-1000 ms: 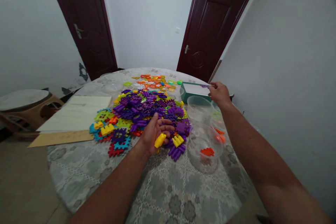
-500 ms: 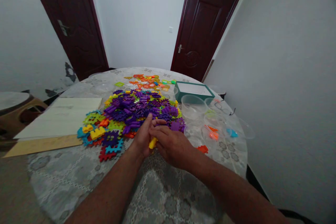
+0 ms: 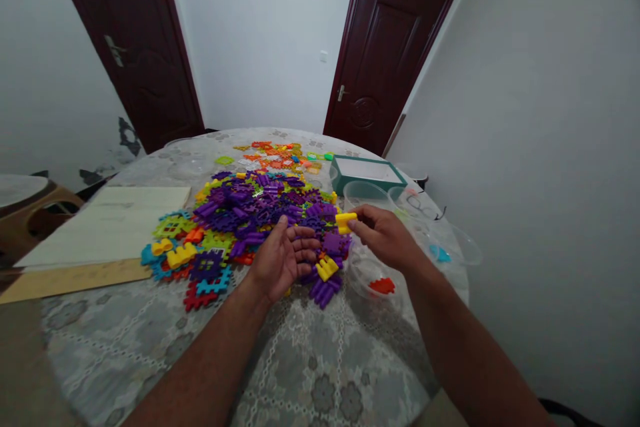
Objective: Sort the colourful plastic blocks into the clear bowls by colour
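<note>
Fingertips (image 3: 361, 225) of right hand (image 3: 389, 241) pinch yellow block (image 3: 345, 221); left hand (image 3: 280, 260) lies open.

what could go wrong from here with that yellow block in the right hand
The right hand holds the yellow block in a light pinch over the purple pile; a slip would likely lose it among the pieces. The clear bowl with the orange piece sits just under that wrist and looks light, so it may get tipped. The glasses lie near the table edge and might get swept off.
</note>
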Action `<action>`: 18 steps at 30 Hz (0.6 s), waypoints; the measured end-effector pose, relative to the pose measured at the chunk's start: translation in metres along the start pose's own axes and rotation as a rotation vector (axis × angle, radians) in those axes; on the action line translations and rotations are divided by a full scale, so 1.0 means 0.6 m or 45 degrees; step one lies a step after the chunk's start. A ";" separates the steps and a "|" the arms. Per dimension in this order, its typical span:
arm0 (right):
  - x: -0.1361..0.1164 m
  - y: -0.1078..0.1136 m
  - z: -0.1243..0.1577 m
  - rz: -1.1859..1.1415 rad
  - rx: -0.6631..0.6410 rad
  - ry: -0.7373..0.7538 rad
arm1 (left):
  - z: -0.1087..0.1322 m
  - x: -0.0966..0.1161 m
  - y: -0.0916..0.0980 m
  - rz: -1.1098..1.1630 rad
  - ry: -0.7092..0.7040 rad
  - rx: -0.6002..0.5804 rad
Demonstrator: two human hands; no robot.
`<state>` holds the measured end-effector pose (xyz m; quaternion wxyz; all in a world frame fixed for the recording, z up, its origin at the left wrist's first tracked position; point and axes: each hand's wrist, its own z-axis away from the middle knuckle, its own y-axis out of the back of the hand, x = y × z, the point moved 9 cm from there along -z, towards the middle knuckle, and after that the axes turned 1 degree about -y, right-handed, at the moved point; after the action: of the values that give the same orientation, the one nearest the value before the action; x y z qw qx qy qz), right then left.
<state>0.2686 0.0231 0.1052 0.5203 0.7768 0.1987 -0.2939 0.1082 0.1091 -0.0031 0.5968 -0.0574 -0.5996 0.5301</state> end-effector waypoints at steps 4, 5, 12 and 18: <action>0.052 0.013 0.004 -0.129 0.008 -0.165 | 0.000 0.000 -0.001 -0.012 -0.015 0.001; 0.062 0.018 0.004 -0.135 0.024 -0.189 | 0.000 0.000 -0.001 -0.013 -0.019 0.002; 0.123 0.099 -0.039 0.273 0.407 -0.244 | -0.003 0.013 0.013 -0.048 -0.137 0.088; 0.123 0.137 -0.053 0.502 0.689 -0.148 | 0.007 0.043 0.011 -0.684 -0.539 0.170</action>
<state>0.3822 0.0216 0.1224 0.3524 0.8922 -0.0704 -0.2735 0.0943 0.1276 0.0103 0.5798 0.2529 -0.6678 0.3923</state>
